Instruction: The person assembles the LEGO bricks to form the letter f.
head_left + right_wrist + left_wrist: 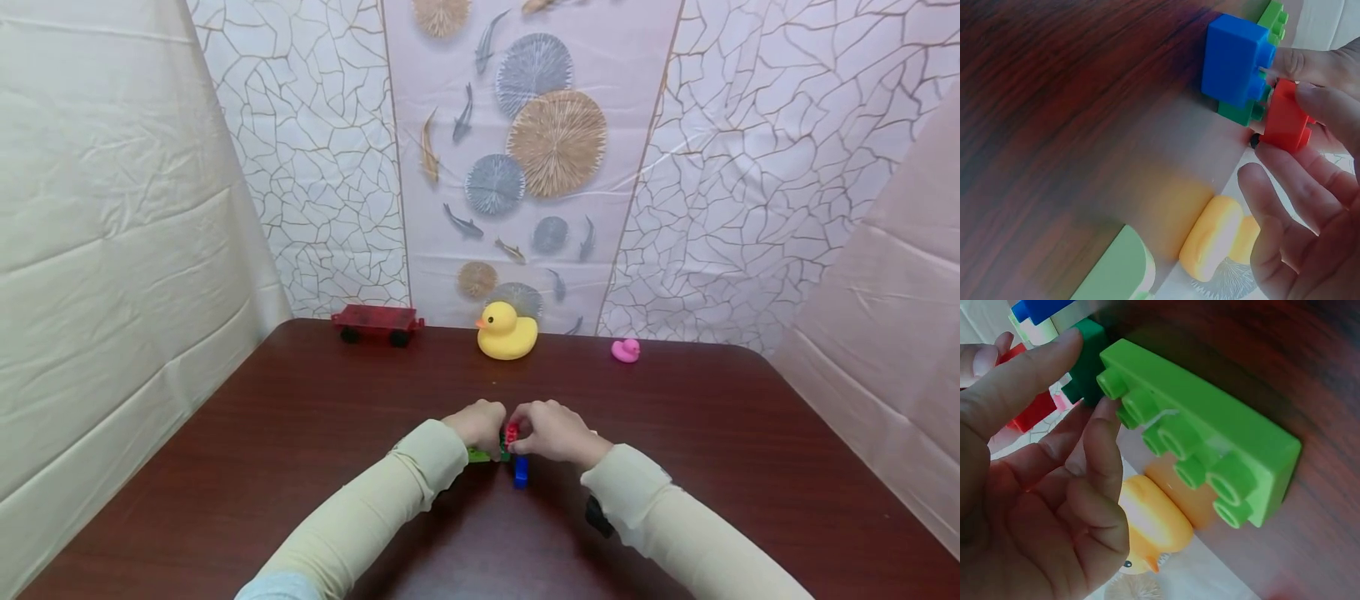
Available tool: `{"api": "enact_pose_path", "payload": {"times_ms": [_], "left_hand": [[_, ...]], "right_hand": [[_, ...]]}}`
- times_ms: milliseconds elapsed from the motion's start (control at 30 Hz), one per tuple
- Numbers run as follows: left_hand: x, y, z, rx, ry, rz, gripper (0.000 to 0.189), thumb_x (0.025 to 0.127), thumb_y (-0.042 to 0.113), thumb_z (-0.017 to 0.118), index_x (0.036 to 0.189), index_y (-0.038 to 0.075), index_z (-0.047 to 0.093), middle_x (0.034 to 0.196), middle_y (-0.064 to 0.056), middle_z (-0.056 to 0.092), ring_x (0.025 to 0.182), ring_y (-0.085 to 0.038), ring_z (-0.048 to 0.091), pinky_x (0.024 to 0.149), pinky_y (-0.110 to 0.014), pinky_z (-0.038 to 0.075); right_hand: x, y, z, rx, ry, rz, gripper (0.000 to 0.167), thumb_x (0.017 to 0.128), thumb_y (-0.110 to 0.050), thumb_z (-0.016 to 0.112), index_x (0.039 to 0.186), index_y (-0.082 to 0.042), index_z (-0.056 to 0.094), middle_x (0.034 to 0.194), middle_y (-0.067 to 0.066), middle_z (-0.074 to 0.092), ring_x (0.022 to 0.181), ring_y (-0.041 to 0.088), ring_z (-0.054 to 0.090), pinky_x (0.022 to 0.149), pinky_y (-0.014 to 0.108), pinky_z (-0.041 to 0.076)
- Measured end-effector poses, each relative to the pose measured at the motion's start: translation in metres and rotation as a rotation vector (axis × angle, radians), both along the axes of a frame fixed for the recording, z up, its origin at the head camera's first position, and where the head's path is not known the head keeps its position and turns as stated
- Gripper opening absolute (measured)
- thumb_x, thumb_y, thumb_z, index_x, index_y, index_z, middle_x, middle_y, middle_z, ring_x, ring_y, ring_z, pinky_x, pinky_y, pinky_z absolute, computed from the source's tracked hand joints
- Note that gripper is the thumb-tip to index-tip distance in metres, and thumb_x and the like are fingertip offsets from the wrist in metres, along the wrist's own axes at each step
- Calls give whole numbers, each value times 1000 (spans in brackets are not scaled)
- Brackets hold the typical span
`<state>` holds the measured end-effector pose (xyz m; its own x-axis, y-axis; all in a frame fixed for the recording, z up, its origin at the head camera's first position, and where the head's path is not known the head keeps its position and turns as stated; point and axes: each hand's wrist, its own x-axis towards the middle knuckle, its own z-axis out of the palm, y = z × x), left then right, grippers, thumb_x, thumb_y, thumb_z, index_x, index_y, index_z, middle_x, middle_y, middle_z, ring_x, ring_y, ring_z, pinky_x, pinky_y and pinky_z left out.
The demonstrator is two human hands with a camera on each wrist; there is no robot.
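Near the table's middle, my left hand [480, 423] pinches a dark green toy brick [1092, 356] between thumb and fingers. My right hand [553, 429] grips a red studded brick [1282, 115], held close over the dark green one with its studs facing up. On the table beside the left hand lies a long lime-green brick [1210, 425], studs up. A blue brick [1232, 59] stands on the near side of the dark green brick, its studs also upward. In the head view the hands partly cover the green bricks.
A pale green rounded block [1119, 265] lies to the right of the right hand. Along the table's far edge stand a red wheeled wagon [375, 318], a yellow duck [508, 333] and a small pink duck [626, 351]. Curtains [120, 208] surround the table.
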<state>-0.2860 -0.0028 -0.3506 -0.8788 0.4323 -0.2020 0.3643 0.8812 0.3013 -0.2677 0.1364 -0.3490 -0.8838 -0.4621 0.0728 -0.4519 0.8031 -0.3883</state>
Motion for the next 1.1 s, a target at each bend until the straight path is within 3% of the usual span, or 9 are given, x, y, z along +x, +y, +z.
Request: {"api": "enact_pose_path", "payload": {"times_ms": [467,700,1100], "left_hand": [[-3,-3,-2,18,14,-2,22,61,8,76,63,10,54,59,2,50,52,-12,43,47,-25,36],[-5,-4,-3,48,-18,-3,23,61,11,79,66,10,56,61,2,51,53,-11,44,48,-24,38],[-7,-11,9,110,-46,-54,14,65,11,76,65,12,62,59,3,56,53,-10,46,48,-23,39]], "right_hand": [[-6,-9,-2,79,10,23,23,72,-25,71,88,-14,59,76,-3,58,67,12,51,60,32,43],[-11,-11,-1,98,-18,14,24,71,-25,72,88,-13,61,74,-5,57,66,11,50,59,31,42],[-11,-20,6,161,1,23,19,67,-20,75,72,-12,59,60,-5,49,54,13,46,47,28,40]]}}
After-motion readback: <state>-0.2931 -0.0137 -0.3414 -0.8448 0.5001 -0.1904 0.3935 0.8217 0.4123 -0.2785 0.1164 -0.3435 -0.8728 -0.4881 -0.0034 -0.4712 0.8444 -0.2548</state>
